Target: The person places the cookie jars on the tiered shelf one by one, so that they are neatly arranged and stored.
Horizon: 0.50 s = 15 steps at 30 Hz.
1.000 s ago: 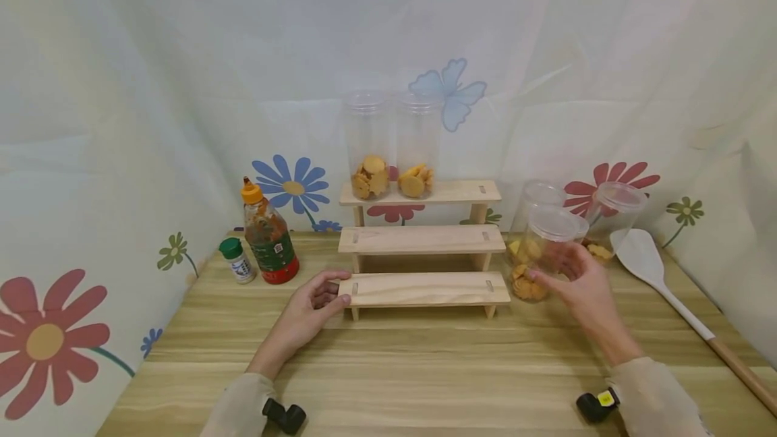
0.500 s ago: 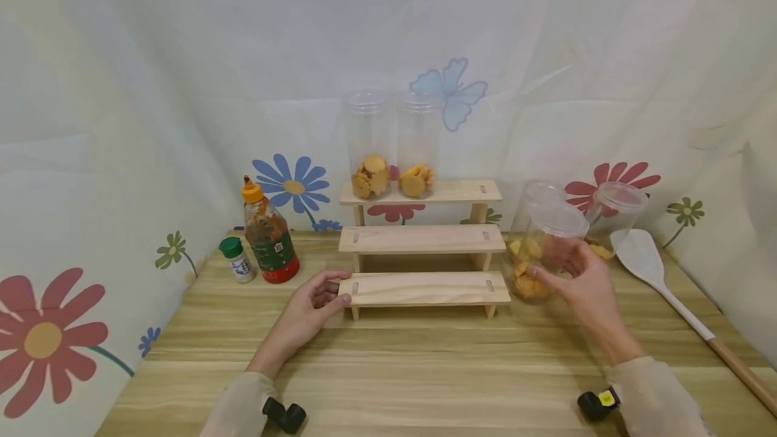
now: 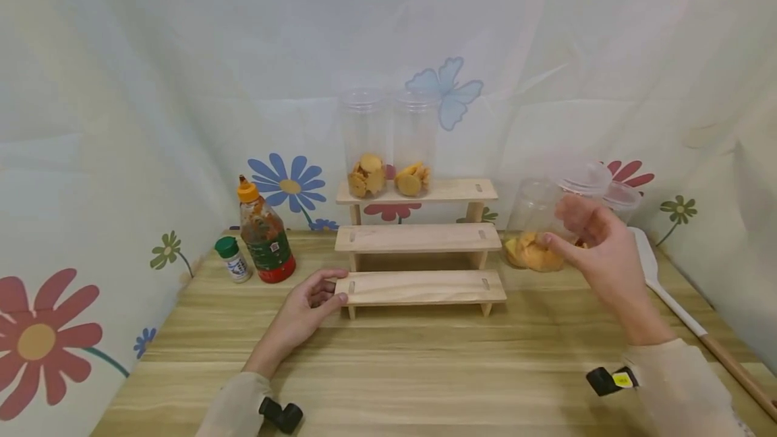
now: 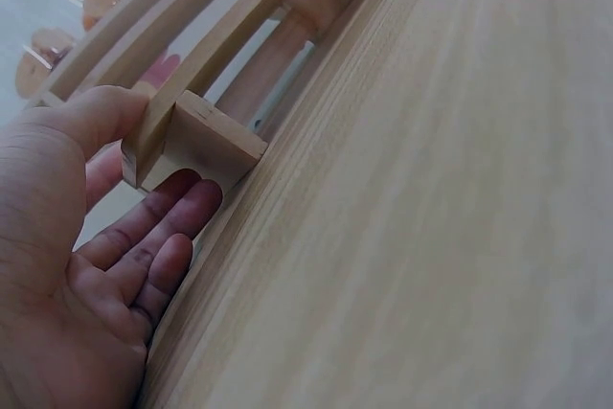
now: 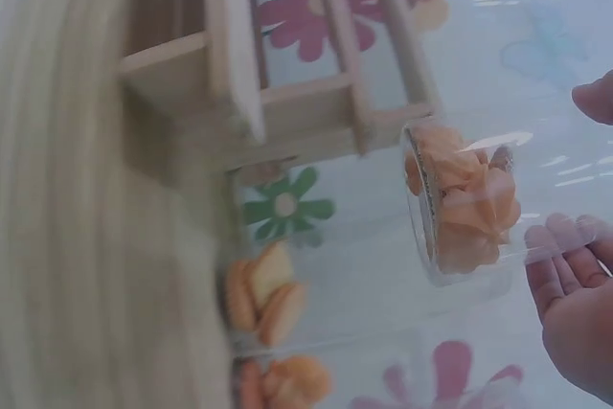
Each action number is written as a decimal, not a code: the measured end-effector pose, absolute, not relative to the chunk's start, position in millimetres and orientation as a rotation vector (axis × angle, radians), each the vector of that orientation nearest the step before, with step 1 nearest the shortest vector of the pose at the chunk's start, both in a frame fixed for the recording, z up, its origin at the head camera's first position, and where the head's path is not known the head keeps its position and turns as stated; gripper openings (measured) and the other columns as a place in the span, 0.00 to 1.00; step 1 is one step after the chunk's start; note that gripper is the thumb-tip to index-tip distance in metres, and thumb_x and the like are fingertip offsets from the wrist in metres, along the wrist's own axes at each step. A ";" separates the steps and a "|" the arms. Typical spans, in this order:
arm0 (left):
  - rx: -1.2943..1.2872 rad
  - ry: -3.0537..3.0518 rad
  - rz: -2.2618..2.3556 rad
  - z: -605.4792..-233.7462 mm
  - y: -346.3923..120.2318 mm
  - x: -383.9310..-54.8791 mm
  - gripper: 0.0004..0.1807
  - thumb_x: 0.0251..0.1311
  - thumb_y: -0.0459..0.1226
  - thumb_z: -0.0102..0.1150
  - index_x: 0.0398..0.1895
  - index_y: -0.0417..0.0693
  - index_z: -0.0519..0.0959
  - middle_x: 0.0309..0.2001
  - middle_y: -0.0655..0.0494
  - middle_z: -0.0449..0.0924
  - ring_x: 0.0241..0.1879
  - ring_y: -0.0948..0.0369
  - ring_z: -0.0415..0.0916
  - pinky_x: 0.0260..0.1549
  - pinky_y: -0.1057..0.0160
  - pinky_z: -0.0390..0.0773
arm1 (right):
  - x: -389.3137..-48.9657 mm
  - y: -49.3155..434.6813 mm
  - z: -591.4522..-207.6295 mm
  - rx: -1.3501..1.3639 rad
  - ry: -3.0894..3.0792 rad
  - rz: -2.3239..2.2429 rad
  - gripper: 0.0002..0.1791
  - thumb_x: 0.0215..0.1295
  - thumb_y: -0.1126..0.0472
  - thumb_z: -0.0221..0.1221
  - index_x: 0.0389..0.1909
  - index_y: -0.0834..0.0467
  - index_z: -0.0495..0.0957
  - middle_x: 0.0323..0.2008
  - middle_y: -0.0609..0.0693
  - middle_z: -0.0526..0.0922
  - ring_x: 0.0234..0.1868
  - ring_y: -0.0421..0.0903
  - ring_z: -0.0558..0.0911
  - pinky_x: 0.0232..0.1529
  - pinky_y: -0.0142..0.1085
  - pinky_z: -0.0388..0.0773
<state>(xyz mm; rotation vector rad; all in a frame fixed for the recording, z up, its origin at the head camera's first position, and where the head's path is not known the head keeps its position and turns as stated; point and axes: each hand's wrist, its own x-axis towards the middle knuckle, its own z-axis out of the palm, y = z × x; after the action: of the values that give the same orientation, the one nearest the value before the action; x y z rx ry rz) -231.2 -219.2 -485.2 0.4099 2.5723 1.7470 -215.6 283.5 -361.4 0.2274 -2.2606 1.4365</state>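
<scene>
My right hand (image 3: 607, 265) holds a tall clear lidded jar (image 5: 469, 198) of orange-brown crackers, tilted and raised off the table. The thumb and fingers are around its side. My left hand (image 3: 306, 305) grips the left end of the bottom step of a three-tier wooden display stand (image 3: 419, 288); in the left wrist view the thumb (image 4: 105, 112) lies against the board, with fingers beside its leg. Two similar jars of crackers, a left one (image 3: 366, 147) and a right one (image 3: 415, 147), stand on the top tier. Behind the raised jar stands another clear jar (image 3: 527, 214), partly hidden.
A further jar (image 3: 622, 195) at the back right is mostly covered by my right hand. Right of it lies a white spatula (image 3: 680, 305) with a wooden handle. A red sauce bottle (image 3: 267, 241) and a green-capped shaker (image 3: 233, 259) stand left of the stand.
My right hand has lifted the jar from the table, moving up and slightly right, and the jar has become tilted. The left hand stays on the stand.
</scene>
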 end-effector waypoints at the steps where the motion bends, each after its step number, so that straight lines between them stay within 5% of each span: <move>1: 0.408 2.572 1.745 -484.6 -219.5 -230.8 0.24 0.78 0.42 0.71 0.73 0.57 0.80 0.56 0.49 0.88 0.57 0.52 0.83 0.56 0.62 0.81 | -216.0 281.5 -355.6 0.247 -2.253 1.454 0.35 0.70 0.64 0.77 0.76 0.57 0.76 0.61 0.40 0.85 0.60 0.33 0.82 0.57 0.17 0.76; 15: 0.416 2.576 1.751 -478.6 -217.6 -225.4 0.24 0.78 0.42 0.70 0.73 0.52 0.80 0.58 0.47 0.88 0.58 0.52 0.82 0.60 0.61 0.80 | -246.8 246.8 -294.2 0.326 -2.262 1.588 0.37 0.73 0.54 0.76 0.78 0.54 0.73 0.68 0.45 0.82 0.67 0.39 0.80 0.64 0.22 0.76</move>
<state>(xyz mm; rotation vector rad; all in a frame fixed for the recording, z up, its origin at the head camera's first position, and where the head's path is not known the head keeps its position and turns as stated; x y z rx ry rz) -225.4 -217.6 -478.6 0.4162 2.5759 1.7512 -246.8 246.8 -294.2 0.3256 -2.2619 1.5876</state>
